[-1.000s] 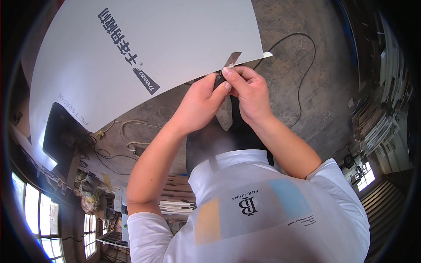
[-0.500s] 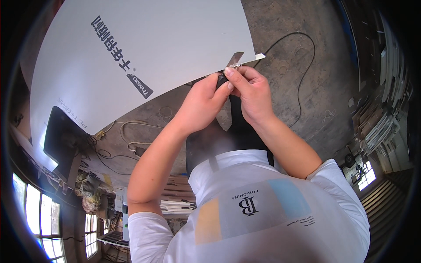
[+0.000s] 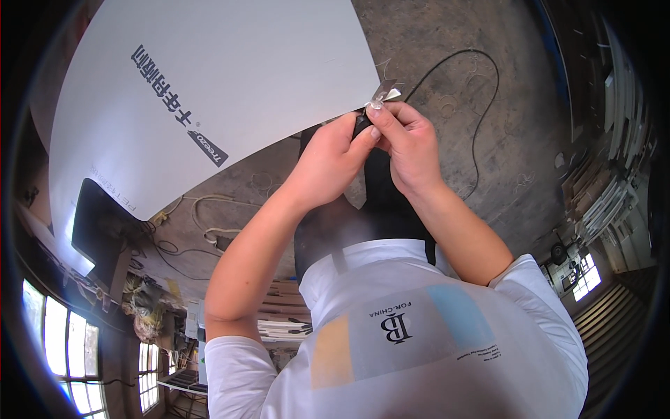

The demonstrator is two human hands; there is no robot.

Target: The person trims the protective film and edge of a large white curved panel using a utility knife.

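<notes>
Both my hands meet at the near right corner of a large white board (image 3: 265, 63). My left hand (image 3: 324, 160) is closed round the black handle of a flat-bladed tool (image 3: 384, 90), whose metal blade points up and to the right. Against that tool, my right hand (image 3: 413, 150) pinches a crumpled whitish, see-through strip (image 3: 377, 103) between thumb and fingers. A small white end (image 3: 393, 95) sticks out just beyond the blade. The fingers hide most of the handle, and whether the strip is attached to the board I cannot tell.
A black cable (image 3: 497, 77) curves over the concrete floor (image 3: 530, 133) at right. A dark screen-like panel (image 3: 105, 216) stands at left, near loose cords and a hose (image 3: 202, 202). Stacked boards (image 3: 600, 188) line the far right, with more stacked panels (image 3: 283, 307) behind my left arm.
The board's near right corner has shifted left in view. My hands have moved slightly right, and the blade and the white end now lie closer together. Both hands keep their grip.
</notes>
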